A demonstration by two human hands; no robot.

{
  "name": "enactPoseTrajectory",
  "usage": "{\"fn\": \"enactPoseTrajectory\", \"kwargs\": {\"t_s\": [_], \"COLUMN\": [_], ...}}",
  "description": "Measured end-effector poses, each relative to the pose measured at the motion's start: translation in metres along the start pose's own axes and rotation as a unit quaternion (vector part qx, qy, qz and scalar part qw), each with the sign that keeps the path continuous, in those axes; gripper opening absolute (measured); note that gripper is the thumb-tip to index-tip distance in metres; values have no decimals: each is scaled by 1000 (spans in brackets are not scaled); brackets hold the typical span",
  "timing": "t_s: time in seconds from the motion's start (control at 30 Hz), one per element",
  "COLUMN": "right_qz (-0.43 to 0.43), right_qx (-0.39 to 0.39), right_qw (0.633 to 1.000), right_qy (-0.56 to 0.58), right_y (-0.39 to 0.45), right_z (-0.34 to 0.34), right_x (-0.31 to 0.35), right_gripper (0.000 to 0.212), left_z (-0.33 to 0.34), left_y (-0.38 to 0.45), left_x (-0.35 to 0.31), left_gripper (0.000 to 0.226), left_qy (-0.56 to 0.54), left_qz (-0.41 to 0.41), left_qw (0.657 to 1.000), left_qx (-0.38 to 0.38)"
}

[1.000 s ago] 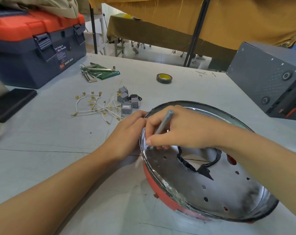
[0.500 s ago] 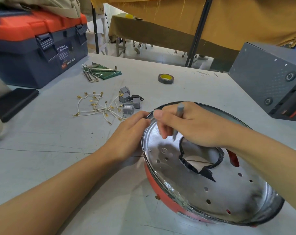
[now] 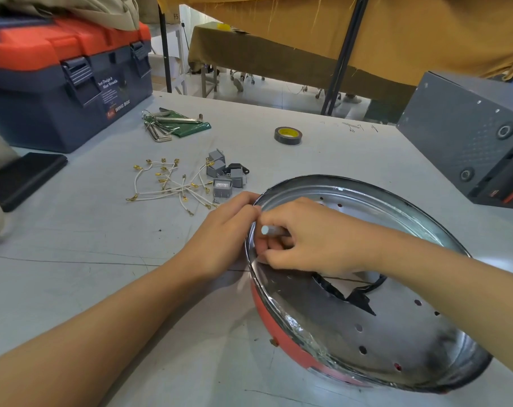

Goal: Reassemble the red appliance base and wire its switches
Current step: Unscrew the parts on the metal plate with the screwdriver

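The red appliance base (image 3: 281, 336) lies tilted on the grey table, its shiny perforated metal inside facing up with a black-edged centre opening (image 3: 349, 286). My left hand (image 3: 226, 230) holds the base's left rim from outside. My right hand (image 3: 305, 242) reaches inside at that same rim and grips a thin grey tool (image 3: 271, 230) lying nearly flat, its end pointing left. Grey switches (image 3: 223, 174) and white wires with gold terminals (image 3: 167, 186) lie loose beyond the hands.
A blue and orange toolbox (image 3: 64, 80) stands at the back left, hex keys on a green pouch (image 3: 176, 124) beside it. A roll of black tape (image 3: 288, 135) lies mid-table. A dark grey metal box (image 3: 469, 148) stands at the right, a black pad (image 3: 23, 177) at the left.
My right hand has moved left and down from the centre opening to the left rim, and the grey tool has tipped from upright to nearly flat. The left hand stayed put.
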State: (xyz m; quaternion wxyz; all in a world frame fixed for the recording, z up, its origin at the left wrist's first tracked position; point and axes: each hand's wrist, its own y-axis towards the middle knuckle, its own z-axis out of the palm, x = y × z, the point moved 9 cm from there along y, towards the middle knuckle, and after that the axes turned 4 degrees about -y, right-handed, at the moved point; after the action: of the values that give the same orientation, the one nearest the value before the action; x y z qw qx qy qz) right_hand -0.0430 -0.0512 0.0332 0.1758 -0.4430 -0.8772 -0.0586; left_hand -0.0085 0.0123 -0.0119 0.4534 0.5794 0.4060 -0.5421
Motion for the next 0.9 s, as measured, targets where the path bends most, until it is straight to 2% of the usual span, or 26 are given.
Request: {"fn": "enactPoseTrajectory", "kwargs": {"t_s": [0.23,0.5,0.77,0.9], "right_qz": [9,21,21,22], "right_qx": [14,4,-5,-3], "right_qw": [1000,995,991,991], "right_qy": [-1,98,129,130], "right_y": [0,-13,-22,-24], "right_z": [3,-19,-24,-25], "right_x": [-2,-15,-21,-21], "right_gripper": [25,12,24,27], "left_z": [3,6,7,3], "left_y": [-3,-9,-10,-9], "left_x": [0,-4,-6,-11], "left_gripper": [21,19,24,24], "left_qy": [-34,-86,-81,-26], "left_qz": [-21,-43,-44,-19], "left_qw": [999,995,996,999], "left_qx": [2,-4,-11,-15]}}
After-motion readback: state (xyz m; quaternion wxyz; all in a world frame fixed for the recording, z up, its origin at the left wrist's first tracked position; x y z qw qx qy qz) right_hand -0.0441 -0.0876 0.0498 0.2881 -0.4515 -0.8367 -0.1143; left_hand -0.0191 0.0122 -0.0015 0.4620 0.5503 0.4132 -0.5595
